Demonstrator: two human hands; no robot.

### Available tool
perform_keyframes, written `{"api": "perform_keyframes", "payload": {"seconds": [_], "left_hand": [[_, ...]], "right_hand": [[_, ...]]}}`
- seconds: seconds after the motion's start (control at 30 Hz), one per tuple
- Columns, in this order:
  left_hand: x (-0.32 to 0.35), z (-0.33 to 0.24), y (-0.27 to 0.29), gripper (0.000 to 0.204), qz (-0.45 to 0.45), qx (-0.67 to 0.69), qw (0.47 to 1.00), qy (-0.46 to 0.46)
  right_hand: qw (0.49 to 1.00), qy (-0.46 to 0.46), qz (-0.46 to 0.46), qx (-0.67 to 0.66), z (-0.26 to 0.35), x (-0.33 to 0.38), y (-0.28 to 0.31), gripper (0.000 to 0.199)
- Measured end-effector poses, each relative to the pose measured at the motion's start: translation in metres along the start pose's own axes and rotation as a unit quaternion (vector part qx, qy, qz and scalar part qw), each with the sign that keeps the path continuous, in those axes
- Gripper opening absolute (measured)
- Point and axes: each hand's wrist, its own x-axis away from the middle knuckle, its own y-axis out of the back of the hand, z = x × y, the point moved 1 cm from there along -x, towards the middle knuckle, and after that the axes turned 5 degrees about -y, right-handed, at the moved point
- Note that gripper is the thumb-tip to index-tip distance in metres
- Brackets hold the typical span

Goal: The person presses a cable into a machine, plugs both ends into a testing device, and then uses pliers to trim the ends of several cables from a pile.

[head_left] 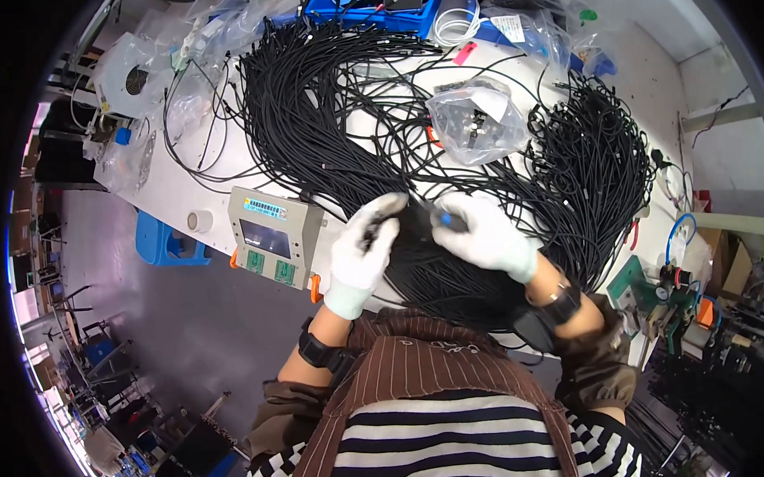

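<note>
White gloves cover both hands. My left hand (361,252), left of the middle, is curled around small dark pieces (370,235) that look like cable ends; the fingers hide most of them. To its right, my right hand (491,236) grips a short black handheld piece (450,223) with a blue spot, its kind blurred. Between the hands lies something black (413,221), hard to separate from the cables behind. Below and around them spreads a thick bundle of black cables (311,140), which curves up to the far left of the table.
A second heap of black cables (594,172) lies at right. A clear bag of small metal parts (477,127) sits between the bundles. A grey tester with a screen (268,240) and a tape roll (200,220) stand at the left edge. A blue bin (374,18) is at the back.
</note>
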Motion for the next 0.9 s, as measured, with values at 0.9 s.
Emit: {"api": "perform_keyframes", "payload": {"seconds": [0.9], "left_hand": [[-0.084, -0.017, -0.054, 0.015, 0.195, -0.008, 0.959, 0.207]], "right_hand": [[0.972, -0.224, -0.032, -0.063, -0.027, 0.021, 0.048, 0.038]]}}
